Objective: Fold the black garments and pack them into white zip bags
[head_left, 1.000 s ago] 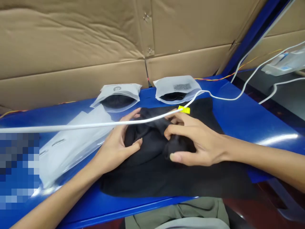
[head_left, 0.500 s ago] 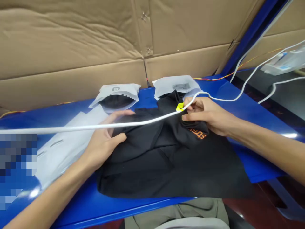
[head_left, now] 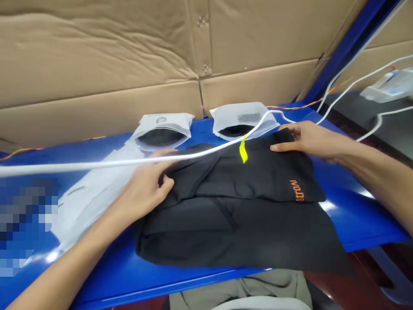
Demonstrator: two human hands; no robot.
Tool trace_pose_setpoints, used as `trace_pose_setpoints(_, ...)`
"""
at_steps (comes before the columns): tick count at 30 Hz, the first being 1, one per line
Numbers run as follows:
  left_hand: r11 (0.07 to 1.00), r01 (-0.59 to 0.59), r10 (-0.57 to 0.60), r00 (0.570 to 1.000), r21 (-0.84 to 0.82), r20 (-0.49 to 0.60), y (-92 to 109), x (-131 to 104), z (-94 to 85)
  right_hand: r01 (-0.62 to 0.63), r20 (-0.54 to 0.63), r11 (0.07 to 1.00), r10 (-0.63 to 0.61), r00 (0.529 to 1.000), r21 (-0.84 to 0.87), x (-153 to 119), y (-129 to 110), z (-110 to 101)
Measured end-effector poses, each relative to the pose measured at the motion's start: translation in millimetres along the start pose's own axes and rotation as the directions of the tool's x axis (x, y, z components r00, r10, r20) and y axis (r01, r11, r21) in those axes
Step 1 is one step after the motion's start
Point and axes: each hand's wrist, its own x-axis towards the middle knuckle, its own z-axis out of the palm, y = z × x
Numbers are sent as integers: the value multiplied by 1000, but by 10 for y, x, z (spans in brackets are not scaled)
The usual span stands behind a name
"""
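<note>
A black garment (head_left: 251,228) lies folded across the table, its front edge overhanging. Orange lettering (head_left: 298,190) shows on its right part, and a yellow tag (head_left: 244,150) sticks up near its top edge. My left hand (head_left: 151,181) is closed on the garment's left side, thumb on top; its fingertips are partly hidden behind fabric and a cable. At the upper right corner, my right hand (head_left: 298,137) pinches the cloth between thumb and fingers.
A white cable (head_left: 106,165) stretches across the view above the garment. Two white pouches, the left pouch (head_left: 174,120) and the right pouch (head_left: 230,113), stand open with dark contents behind it. Flat white bags (head_left: 84,202) lie left on the blue table (head_left: 112,267). Cardboard (head_left: 129,51) lines the back.
My right hand has moved right, drawing the bunched upper part of the garment out flatter. The orange lettering and yellow tag now show more fully. My left hand has closed at the left side.
</note>
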Motion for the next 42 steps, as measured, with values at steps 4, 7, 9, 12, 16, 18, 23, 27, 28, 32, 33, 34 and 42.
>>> trace_pose_setpoints(4,998,57,-60,996,41,67,52,-29,28,163,-84,958,-187,979,-234,65,121,-12)
trace_pose_setpoints(7,995,97,-99,993,33,58,63,-61,68,237,-122,921,-286,950,-310,63,119,35)
trace_pose_setpoints(9,994,100,-101,994,33,32,41,-69,98,302,-133,879,-371,919,-370,52,84,78)
trace_pose_setpoints(12,997,38,-34,997,60,-63,7,-64,126,410,-73,811,-480,874,-418,49,40,134)
trace_pose_setpoints(16,995,-30,48,980,96,-193,56,-70,99,449,-58,771,-527,848,-451,74,55,139)
trace_pose_setpoints(18,993,-31,59,965,116,-254,95,-77,69,434,-98,773,-531,842,-462,81,72,128)
trace_pose_setpoints(23,993,28,-1,974,114,-225,40,-45,51,420,-176,782,-544,820,-460,47,48,155)
trace_pose_setpoints(27,996,79,-74,992,44,-98,-57,0,98,368,-317,820,-524,791,-438,9,-17,162)
trace_pose_setpoints(28,996,81,-77,993,38,-94,-65,5,106,354,-351,835,-510,785,-422,4,-31,156)
trace_pose_setpoints(32,998,49,-43,984,33,-175,-49,2,112,327,-409,905,-417,812,-272,0,-65,141)
trace_pose_setpoints(33,999,39,-33,979,27,-200,-42,-1,110,318,-403,925,-378,834,-208,-4,-71,146)
trace_pose_setpoints(34,999,37,-32,975,20,-221,-37,-3,108,303,-381,943,-334,862,-139,-11,-79,154)
trace_pose_setpoints(42,991,112,-102,987,76,-121,-67,-15,82,119,16,936,-131,991,331,-159,-213,183)
